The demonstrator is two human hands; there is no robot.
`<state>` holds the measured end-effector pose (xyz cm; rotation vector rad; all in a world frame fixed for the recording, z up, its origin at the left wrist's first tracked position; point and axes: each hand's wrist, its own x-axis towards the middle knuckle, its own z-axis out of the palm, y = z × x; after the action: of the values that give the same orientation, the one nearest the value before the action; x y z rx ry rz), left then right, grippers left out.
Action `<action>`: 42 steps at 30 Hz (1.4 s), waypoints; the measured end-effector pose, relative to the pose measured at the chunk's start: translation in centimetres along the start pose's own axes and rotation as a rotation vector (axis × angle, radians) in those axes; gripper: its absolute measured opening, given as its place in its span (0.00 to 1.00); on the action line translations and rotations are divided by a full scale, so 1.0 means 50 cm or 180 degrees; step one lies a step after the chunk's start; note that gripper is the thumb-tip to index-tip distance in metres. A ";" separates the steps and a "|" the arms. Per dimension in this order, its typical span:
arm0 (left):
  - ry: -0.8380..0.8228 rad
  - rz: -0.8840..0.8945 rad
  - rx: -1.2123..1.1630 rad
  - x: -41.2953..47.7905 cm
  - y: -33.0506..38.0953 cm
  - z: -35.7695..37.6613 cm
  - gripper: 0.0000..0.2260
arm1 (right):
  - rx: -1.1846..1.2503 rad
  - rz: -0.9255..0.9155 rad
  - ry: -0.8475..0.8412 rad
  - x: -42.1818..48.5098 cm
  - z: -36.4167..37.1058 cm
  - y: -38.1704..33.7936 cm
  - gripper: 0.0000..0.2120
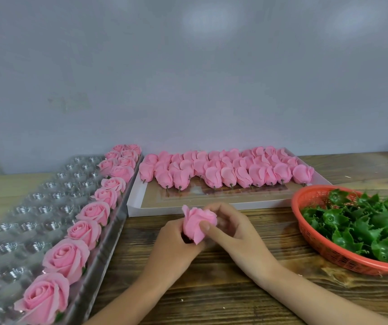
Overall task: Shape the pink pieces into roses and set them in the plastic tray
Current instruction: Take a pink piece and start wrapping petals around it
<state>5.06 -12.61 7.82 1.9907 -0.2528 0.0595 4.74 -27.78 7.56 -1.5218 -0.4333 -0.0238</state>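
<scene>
Wooden table (pixel 211 289) — roses (pixel 85 231) in plastic tray (pixel 35 202)

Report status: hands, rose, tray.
Left hand and right hand both gripping one pink rose, mid-shaping above the table. Plastic tray: right column filled with roses, rest empty. Nothing blocking.

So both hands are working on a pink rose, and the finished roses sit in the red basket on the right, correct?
Not quite. The head view shows the red basket holding green leaf pieces. The finished roses sit in the clear plastic tray on the left. Both hands, left hand and right hand, do hold a pink rose.
</scene>
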 end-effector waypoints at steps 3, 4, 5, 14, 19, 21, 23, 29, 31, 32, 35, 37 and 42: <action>0.0014 -0.0116 0.0271 0.003 -0.005 0.005 0.06 | -0.0162 -0.0050 -0.0032 -0.001 0.002 -0.002 0.07; 0.0015 -0.0102 0.0328 0.004 -0.006 0.007 0.07 | -0.0192 -0.0061 -0.0028 -0.001 0.002 -0.001 0.07; 0.0015 -0.0069 0.0353 0.004 -0.006 0.007 0.06 | -0.0224 -0.0064 -0.0029 -0.001 0.002 0.000 0.07; -0.0020 0.0220 0.0118 -0.006 0.009 0.001 0.03 | -0.0845 -0.0345 0.0016 -0.001 0.002 0.005 0.10; 0.0137 0.0046 -0.0204 -0.007 0.015 0.000 0.13 | -0.0323 -0.0265 0.0085 -0.003 0.004 0.003 0.12; 0.0245 0.0019 -0.0367 -0.010 0.014 0.000 0.12 | -0.0153 -0.0214 0.0193 -0.001 0.003 0.003 0.09; 0.0309 0.0061 -0.0403 -0.013 0.015 0.001 0.13 | -0.0082 -0.0174 0.0215 0.000 0.002 0.005 0.10; -0.0011 0.0187 -0.0682 -0.014 0.018 -0.004 0.11 | -0.0169 -0.0172 0.0077 -0.002 0.003 0.004 0.06; -0.0012 0.0185 -0.0663 -0.014 0.016 -0.004 0.11 | -0.0126 -0.0187 0.0081 0.000 0.004 0.006 0.06; -0.0004 0.0188 -0.0655 -0.014 0.017 -0.004 0.12 | -0.0129 -0.0200 0.0078 0.000 0.004 0.007 0.06; -0.0016 0.0180 -0.0671 -0.015 0.016 -0.003 0.12 | -0.0197 -0.0236 0.0038 0.002 0.003 0.008 0.07; 0.0039 0.0102 -0.0674 -0.014 0.018 -0.003 0.10 | -0.0188 -0.0250 0.0038 0.003 0.002 0.008 0.09; 0.0333 -0.0333 -0.0421 -0.010 0.020 -0.002 0.16 | -0.0116 -0.0391 0.0057 0.002 0.000 0.007 0.11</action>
<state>4.39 -12.85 8.70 1.8596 -0.0826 0.0776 4.93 -27.72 7.25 -1.5278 -0.5139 -0.1422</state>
